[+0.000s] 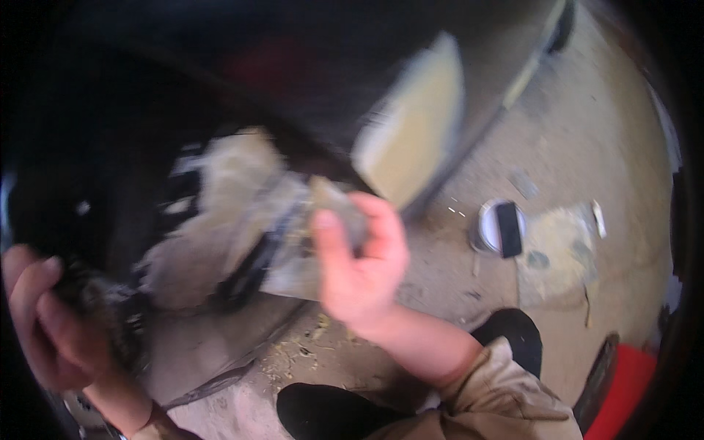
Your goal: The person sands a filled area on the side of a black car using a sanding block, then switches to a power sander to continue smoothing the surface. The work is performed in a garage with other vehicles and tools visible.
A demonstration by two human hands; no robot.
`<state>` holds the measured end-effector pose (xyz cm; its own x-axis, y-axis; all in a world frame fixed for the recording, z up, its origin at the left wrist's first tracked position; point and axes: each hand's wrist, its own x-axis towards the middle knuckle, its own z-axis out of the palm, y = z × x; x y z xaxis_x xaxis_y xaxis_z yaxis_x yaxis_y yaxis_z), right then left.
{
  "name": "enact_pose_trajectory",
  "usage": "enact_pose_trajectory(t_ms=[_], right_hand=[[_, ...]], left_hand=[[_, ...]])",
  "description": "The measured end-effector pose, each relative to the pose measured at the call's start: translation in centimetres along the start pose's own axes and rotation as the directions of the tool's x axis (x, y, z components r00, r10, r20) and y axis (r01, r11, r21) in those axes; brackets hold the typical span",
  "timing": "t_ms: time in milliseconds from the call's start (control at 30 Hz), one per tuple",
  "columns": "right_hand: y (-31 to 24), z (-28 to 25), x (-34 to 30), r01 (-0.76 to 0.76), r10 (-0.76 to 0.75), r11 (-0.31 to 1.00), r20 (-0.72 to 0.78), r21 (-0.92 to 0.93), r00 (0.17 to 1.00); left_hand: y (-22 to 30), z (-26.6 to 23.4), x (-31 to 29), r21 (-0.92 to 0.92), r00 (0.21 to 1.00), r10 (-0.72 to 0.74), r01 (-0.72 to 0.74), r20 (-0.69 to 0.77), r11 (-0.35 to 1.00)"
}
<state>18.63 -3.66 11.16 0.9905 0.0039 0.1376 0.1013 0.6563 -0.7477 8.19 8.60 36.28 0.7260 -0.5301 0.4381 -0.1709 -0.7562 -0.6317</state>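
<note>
A dusty grey-brown floor (620, 139) sweeps from one o'clock round to six under soft light, pale crumbs (304, 353) scattered near six; at four o'clock, a red object (625, 390), kind unclear.

My feed's the left fisheye, worn on the person's head and looking down at both hands. It's close range: the right hand (367, 271) sits near mid-frame, the left hand (55, 323) is way out at the left rim. I'm seeing the black panel (315, 81) up top and the floor (587, 161) curving off right, with dark vignetting round the edges.
</note>
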Motion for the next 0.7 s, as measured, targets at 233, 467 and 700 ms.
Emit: enact_pose_trajectory(t_ms=[233, 467, 700], right_hand=[[-0.2, 0.2, -0.2, 0.119, -0.120, 0.987, -0.005, -0.105, 0.993], [-0.9, -0.3, 0.4, 0.230, -0.226, 0.925, 0.049, -0.301, 0.973], [-1.1, 0.2, 1.4, 0.297, -0.286, 0.900, 0.082, -0.320, 0.955]], left_hand=[[0.3, 0.0, 0.3, -0.051, 0.995, 0.021, -0.016, 0.093, 0.999], [1.0, 0.0, 0.7, -0.035, 0.993, 0.005, -0.001, 0.115, 0.999], [0.7, 0.6, 0.6, -0.008, 0.988, 0.032, -0.032, 0.152, 0.999]])
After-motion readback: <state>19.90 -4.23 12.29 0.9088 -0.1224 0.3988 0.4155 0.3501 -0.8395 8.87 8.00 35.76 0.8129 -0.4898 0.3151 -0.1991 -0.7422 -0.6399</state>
